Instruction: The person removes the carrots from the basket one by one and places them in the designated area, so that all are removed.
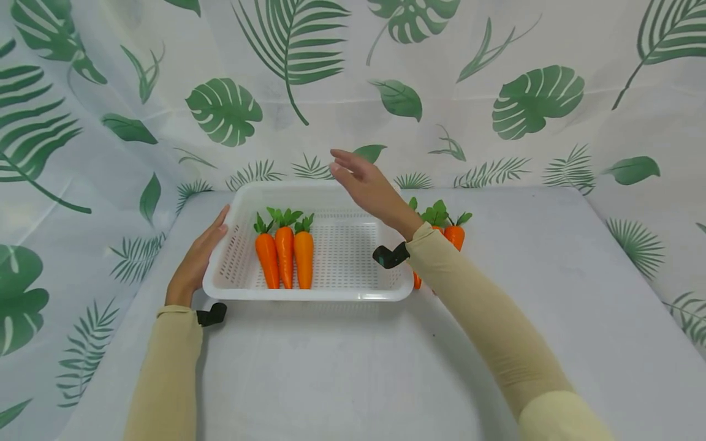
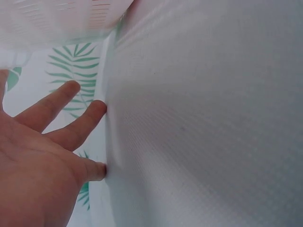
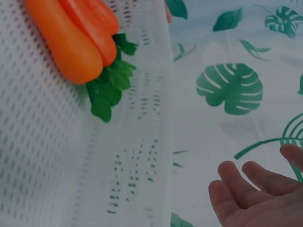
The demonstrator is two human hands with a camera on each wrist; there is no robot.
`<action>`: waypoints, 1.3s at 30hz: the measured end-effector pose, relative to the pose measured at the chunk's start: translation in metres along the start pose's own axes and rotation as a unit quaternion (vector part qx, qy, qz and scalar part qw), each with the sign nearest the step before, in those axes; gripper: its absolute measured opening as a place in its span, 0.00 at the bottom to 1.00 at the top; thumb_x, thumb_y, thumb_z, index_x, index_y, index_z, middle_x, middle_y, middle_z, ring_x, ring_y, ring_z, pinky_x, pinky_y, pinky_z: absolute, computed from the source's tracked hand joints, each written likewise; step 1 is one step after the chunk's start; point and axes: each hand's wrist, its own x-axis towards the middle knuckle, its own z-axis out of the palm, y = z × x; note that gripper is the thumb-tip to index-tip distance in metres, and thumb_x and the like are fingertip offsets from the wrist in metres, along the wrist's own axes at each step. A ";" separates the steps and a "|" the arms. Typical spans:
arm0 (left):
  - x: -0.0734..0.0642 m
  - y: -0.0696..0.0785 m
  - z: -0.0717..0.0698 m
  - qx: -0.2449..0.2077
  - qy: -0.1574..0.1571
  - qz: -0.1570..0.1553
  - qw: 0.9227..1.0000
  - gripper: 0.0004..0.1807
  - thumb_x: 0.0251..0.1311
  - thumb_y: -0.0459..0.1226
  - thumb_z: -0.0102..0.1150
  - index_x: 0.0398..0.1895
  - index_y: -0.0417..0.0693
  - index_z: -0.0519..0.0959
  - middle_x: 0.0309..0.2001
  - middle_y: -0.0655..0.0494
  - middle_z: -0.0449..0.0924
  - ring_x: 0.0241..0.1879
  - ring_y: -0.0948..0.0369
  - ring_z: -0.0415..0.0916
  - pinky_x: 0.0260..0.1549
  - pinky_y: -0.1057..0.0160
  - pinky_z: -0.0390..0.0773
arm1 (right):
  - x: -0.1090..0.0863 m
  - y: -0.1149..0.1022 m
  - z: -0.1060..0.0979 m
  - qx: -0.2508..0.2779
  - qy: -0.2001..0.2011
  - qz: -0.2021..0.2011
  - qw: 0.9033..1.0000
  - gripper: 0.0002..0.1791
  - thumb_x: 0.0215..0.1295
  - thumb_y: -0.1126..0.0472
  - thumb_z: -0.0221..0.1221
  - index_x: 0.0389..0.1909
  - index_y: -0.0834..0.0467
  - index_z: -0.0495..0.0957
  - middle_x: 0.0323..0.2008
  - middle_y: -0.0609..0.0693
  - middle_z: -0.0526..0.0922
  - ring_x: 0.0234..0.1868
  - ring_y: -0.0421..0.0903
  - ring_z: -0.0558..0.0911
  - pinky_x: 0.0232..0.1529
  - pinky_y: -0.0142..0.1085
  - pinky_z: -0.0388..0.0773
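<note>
A white perforated plastic basket [image 1: 344,294] stands on the table with three carrots [image 1: 284,257] side by side in its left half, leafy tops toward the back. My left hand [image 1: 200,257] lies along the basket's left outer side, and its fingers look straight and spread in the left wrist view. Above the basket's back right corner hovers my right hand [image 1: 371,188], its fingers loosely extended and holding nothing. In the right wrist view that hand [image 3: 265,198] is apart from the basket wall [image 3: 161,118]. More carrots [image 1: 455,235] lie right of the basket, partly hidden by my right forearm.
The table [image 1: 320,373] has a pale cover. Behind it and at its left hangs a white cloth [image 1: 441,110] printed with green leaves. A dark wrist device [image 1: 390,256] sits on my right wrist, and a similar one [image 1: 212,315] on my left.
</note>
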 end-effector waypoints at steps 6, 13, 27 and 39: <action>0.000 0.002 0.001 0.003 0.006 -0.008 1.000 0.36 0.86 0.58 0.36 0.89 0.71 0.39 0.88 0.58 0.42 0.74 0.45 0.59 0.55 0.73 0.76 | 0.009 -0.001 0.014 -0.004 -0.023 0.013 1.000 0.32 0.85 0.46 0.52 0.83 0.53 0.64 0.78 0.52 0.69 0.75 0.52 0.70 0.73 0.49 0.69; -0.002 0.003 0.001 0.003 0.012 -0.018 1.000 0.37 0.85 0.59 0.37 0.89 0.71 0.39 0.88 0.59 0.43 0.73 0.43 0.60 0.53 0.72 0.78 | 0.016 0.001 0.030 -0.025 -0.043 0.032 0.998 0.31 0.85 0.45 0.52 0.82 0.52 0.66 0.76 0.56 0.71 0.73 0.56 0.73 0.70 0.51 0.72; -0.001 0.003 0.001 -0.001 0.012 -0.016 1.000 0.36 0.85 0.60 0.37 0.88 0.76 0.41 0.87 0.57 0.44 0.70 0.43 0.63 0.52 0.69 0.80 | 0.025 0.013 0.055 -0.055 -0.072 0.086 0.992 0.32 0.83 0.43 0.54 0.82 0.50 0.67 0.77 0.53 0.71 0.74 0.55 0.73 0.69 0.50 0.74; -0.001 0.002 0.002 0.000 0.013 -0.016 1.000 0.36 0.85 0.60 0.37 0.89 0.75 0.40 0.88 0.58 0.44 0.71 0.44 0.62 0.52 0.69 0.80 | 0.025 0.029 0.066 -0.068 -0.101 0.106 0.987 0.32 0.83 0.46 0.55 0.81 0.54 0.68 0.76 0.56 0.72 0.76 0.53 0.70 0.72 0.51 0.70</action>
